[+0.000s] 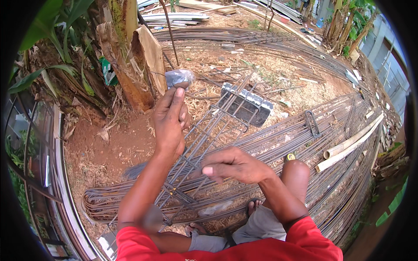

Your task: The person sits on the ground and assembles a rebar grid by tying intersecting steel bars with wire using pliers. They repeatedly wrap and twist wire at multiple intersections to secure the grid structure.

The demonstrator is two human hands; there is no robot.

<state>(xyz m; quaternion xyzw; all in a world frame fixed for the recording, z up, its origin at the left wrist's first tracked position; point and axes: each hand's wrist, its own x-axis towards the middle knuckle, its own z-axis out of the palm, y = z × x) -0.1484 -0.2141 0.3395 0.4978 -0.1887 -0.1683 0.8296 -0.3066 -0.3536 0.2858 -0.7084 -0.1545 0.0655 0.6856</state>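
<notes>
My left hand [171, 122] is raised with thumb and index finger pinched together; what sits in the pinch, if anything, is too small to make out. Just beyond the fingertips shows a clear plastic bag [176, 77]. My right hand [235, 165] is lower, over the steel, its fingers curled to the left and pressed together, their tips blurred; I cannot make out anything in them. Beneath both hands runs a rebar cage [209, 128] of long bars with square stirrups. Its far end rests on a dark block with a white, crusted rim [257, 114].
Long rebar [270, 148] lies bundled under the cage, with a loose stirrup [312, 124] on it. Dark thin wire [134, 170] lies at left. Bamboo poles [348, 145] lie right. A banana trunk [126, 74] stands far left. A round yellow-and-black object [290, 156] is by my knee.
</notes>
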